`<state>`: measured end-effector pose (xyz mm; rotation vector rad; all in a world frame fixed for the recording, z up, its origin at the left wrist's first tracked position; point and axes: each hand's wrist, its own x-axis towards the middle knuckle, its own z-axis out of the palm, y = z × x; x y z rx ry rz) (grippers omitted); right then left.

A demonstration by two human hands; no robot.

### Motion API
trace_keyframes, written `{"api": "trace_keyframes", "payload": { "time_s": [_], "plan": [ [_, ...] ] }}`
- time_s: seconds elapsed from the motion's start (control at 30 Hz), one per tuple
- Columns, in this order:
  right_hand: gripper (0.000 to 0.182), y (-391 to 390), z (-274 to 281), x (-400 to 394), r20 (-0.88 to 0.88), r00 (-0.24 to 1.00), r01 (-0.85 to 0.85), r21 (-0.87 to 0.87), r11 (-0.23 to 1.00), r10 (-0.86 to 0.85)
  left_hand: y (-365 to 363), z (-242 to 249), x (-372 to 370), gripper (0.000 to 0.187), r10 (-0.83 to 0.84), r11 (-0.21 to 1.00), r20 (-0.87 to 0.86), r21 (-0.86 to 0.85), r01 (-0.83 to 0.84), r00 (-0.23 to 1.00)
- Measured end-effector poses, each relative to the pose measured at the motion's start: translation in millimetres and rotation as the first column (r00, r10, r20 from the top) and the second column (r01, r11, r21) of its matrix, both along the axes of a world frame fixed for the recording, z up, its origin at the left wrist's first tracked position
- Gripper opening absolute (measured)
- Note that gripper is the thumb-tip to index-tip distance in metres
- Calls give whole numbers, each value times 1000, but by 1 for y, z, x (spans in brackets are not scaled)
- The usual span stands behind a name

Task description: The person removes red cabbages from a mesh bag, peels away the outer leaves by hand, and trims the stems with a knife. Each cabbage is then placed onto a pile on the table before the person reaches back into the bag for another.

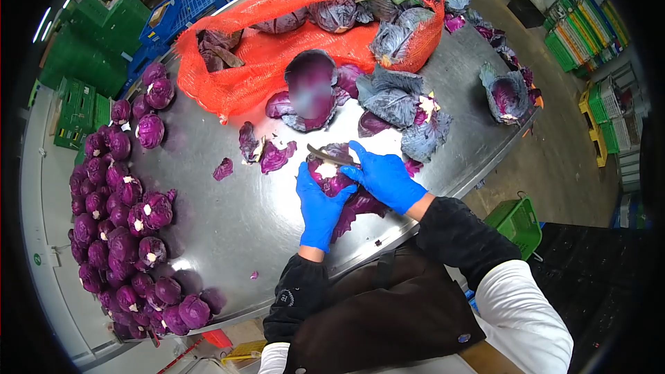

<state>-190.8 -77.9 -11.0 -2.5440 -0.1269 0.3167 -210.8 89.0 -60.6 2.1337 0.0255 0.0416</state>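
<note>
A red cabbage (pixel 334 181) with a pale cut stem is held low over the metal table. My left hand (pixel 318 202), in a blue glove, wraps round its left side. In my right hand (pixel 385 176), also gloved in blue, is a knife (pixel 324 155), its curved dark blade lying across the top of the cabbage by the stem. Loose purple leaves (pixel 360 212) hang below the cabbage, between my hands. Cut leaf pieces (pixel 277 157) lie just beyond my left hand, and large outer leaves (pixel 391 97) lie beyond my right hand.
Trimmed red cabbages (pixel 123 244) are heaped along the left side of the metal table (pixel 215 235). Across the back lies an open red mesh bag (pixel 260 86) with untrimmed cabbages inside. A leaf cup (pixel 506 95) sits near the right edge. On the floor at right stands a green basket (pixel 516 225).
</note>
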Motion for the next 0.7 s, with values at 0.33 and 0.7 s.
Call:
{"api": "trace_keyframes", "payload": {
  "time_s": [0.33, 0.7],
  "plan": [
    [57, 2, -21, 19, 138, 989, -56, -34, 998, 61, -4, 0, 4, 106, -27, 999, -40, 41, 29, 999],
    [59, -14, -48, 58, -14, 998, 65, 60, 996, -64, -13, 7, -27, 107, -206, 957, 126, 234, 172, 970]
  ]
}}
